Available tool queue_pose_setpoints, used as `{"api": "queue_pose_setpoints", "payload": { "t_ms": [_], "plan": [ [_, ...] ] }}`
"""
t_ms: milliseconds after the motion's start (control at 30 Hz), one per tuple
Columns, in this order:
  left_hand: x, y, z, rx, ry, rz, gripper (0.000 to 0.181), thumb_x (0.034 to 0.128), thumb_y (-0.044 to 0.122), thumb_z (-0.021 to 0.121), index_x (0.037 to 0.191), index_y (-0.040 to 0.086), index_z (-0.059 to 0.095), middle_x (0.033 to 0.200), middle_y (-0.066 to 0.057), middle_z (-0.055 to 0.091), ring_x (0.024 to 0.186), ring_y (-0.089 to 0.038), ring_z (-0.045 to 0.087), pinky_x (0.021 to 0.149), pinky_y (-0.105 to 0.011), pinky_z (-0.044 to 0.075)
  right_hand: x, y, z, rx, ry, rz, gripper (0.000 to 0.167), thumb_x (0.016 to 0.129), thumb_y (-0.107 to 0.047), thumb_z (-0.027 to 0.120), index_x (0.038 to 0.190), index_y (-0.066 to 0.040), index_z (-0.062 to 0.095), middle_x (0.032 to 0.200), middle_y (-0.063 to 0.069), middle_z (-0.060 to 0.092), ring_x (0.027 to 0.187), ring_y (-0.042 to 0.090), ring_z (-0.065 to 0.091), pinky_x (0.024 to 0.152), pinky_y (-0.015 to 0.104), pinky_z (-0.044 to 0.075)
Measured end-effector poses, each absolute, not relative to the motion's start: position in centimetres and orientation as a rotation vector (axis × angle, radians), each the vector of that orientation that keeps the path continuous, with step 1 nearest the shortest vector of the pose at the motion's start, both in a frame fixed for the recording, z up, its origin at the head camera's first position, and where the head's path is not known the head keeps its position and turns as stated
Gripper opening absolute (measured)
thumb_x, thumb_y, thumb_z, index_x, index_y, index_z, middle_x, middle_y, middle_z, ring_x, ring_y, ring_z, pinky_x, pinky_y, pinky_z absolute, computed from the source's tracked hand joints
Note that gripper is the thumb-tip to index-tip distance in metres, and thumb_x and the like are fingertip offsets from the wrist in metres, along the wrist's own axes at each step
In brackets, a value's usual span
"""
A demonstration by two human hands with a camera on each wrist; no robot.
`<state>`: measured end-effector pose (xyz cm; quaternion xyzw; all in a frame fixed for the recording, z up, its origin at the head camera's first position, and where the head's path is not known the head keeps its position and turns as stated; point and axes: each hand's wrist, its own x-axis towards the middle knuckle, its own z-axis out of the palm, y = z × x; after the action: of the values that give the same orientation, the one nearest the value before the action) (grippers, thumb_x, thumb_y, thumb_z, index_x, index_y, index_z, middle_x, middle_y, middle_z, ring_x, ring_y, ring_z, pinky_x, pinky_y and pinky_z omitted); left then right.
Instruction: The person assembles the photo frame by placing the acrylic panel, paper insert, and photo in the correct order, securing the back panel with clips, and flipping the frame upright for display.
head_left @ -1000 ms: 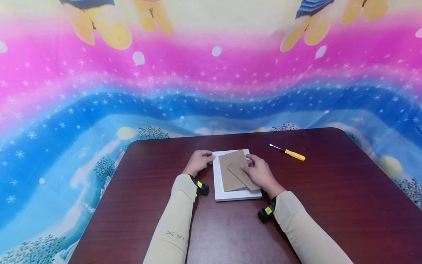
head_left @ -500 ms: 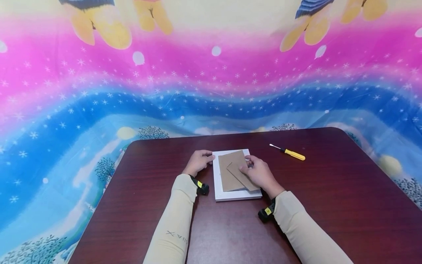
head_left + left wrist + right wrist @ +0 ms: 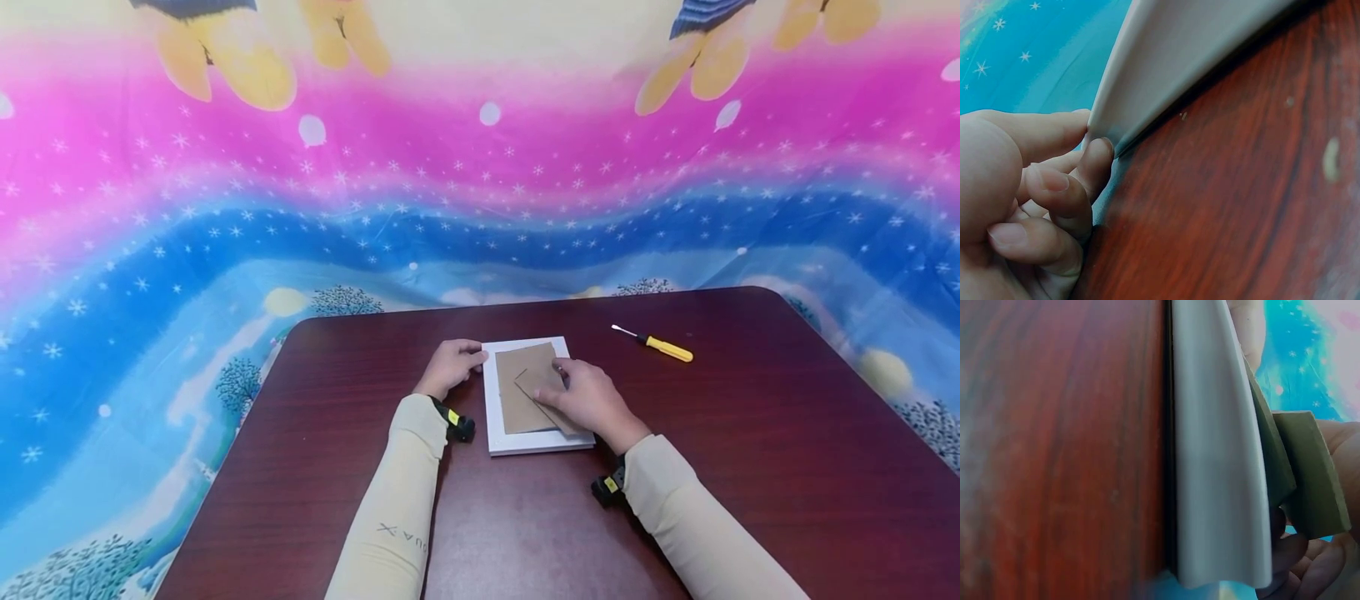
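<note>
A white picture frame [image 3: 492, 417] lies on the table, with a brown cardboard backing [image 3: 517, 417] set slightly askew on it. The backing's stand flap [image 3: 532, 382] is raised a little, its thick edge showing in the right wrist view. At the frame's upper left corner, my left hand [image 3: 448, 368] holds the edge between thumb and fingertip; its other fingers are curled. My right hand [image 3: 592, 396] grips the cardboard at its right side, thumb over the flap. Curled fingers of that hand show beside the cardboard in the right wrist view, partly hidden by the frame.
A screwdriver [image 3: 670, 348] with a yellow handle lies at the back right of the dark wooden table [image 3: 360, 392]. A colourful printed cloth [image 3: 480, 208] hangs behind the table. A small pale speck [image 3: 1331, 160] shows on the wood in the left wrist view.
My right hand's fingers have shifted slightly down and left over the cardboard, and its thumb sits further onto the flap. The left hand and the picture frame have stayed put.
</note>
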<state>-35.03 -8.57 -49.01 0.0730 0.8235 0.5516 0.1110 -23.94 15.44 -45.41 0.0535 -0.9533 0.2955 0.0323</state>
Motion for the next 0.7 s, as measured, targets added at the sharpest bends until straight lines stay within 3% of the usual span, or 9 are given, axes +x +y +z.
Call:
{"api": "queue_pose_setpoints", "payload": {
  "t_ms": [700],
  "plan": [
    [-35.05, -8.61, -49.07, 0.22, 2.443, 1.604, 0.035, 0.0947, 0.026, 0.066, 0.123, 0.006, 0.065, 0.085, -0.007, 0.068, 0.064, -0.019, 0.056, 0.057, -0.031, 0.045, -23.27, 14.97, -45.2, 0.219, -2.965, 0.685, 0.066, 0.086, -0.048, 0.07, 0.129, 0.0, 0.06, 0.121, 0.017, 0.058, 0.111, 0.033, 0.055, 0.092, 0.051, 0.043]
  ]
}}
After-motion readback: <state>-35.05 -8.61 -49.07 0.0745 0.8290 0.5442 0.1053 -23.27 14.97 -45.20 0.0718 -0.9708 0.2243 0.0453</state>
